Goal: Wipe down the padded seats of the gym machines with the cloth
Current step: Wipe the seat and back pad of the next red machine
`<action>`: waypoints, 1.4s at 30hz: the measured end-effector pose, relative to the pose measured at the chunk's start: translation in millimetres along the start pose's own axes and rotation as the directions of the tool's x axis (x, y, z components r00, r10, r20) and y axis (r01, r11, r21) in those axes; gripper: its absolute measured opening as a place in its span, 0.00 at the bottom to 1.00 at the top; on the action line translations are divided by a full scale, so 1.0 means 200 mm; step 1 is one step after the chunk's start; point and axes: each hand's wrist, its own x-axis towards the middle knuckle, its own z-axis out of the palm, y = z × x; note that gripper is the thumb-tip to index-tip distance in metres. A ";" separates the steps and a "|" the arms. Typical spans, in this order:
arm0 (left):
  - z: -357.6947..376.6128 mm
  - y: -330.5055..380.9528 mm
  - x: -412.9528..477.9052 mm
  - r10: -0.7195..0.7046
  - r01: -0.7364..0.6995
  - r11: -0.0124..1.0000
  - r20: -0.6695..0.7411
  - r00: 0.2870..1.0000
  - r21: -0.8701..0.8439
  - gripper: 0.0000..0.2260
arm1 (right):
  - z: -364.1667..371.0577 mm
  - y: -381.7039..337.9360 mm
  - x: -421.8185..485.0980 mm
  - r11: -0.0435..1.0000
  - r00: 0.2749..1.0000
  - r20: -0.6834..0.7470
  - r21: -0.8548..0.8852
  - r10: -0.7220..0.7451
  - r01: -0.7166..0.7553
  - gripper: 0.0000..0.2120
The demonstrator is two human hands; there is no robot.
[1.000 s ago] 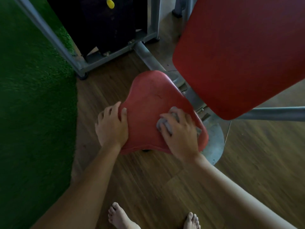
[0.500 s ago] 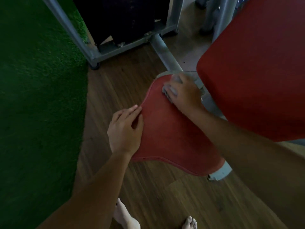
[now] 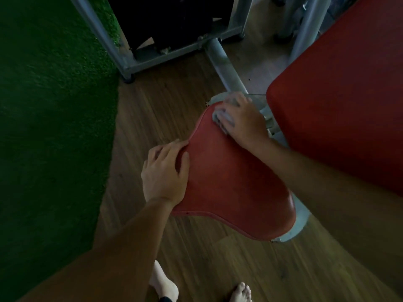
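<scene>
Right grip [image 3: 244, 120] — fingers curled over crumpled grey cloth [image 3: 219, 117], pressing it on the narrow far end of the smooth red saddle-shaped seat [image 3: 229, 184]. Left grip [image 3: 163, 174] — fingers straight, flat on seat's left edge.

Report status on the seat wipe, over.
Right hand holds cloth on far end of red seat. Left hand rests on seat's left edge. Red back pad close beside right hand; nothing blocking.
</scene>
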 end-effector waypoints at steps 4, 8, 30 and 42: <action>0.01 -0.01 0.01 -0.009 0.009 1.000 0.003 1.000 0.011 0.19 | 0.09 -0.24 -0.05 0.973 0.968 -0.097 -0.002 0.230 -0.231 0.11; 0.02 -0.01 0.01 0.003 -0.003 1.000 -0.023 1.000 0.005 0.19 | 0.03 -0.33 -0.45 0.990 0.999 -0.038 0.141 0.037 -0.031 0.14; -0.01 -0.01 -0.01 0.227 -0.226 0.973 -0.009 0.974 0.044 0.24 | -0.45 -0.05 -1.06 0.876 0.932 0.045 0.330 0.359 -0.353 0.24; -0.02 0.07 -0.04 0.344 -0.380 0.911 0.211 0.915 0.163 0.25 | -0.30 -0.20 -1.19 0.784 0.828 -0.036 0.348 0.559 -0.514 0.24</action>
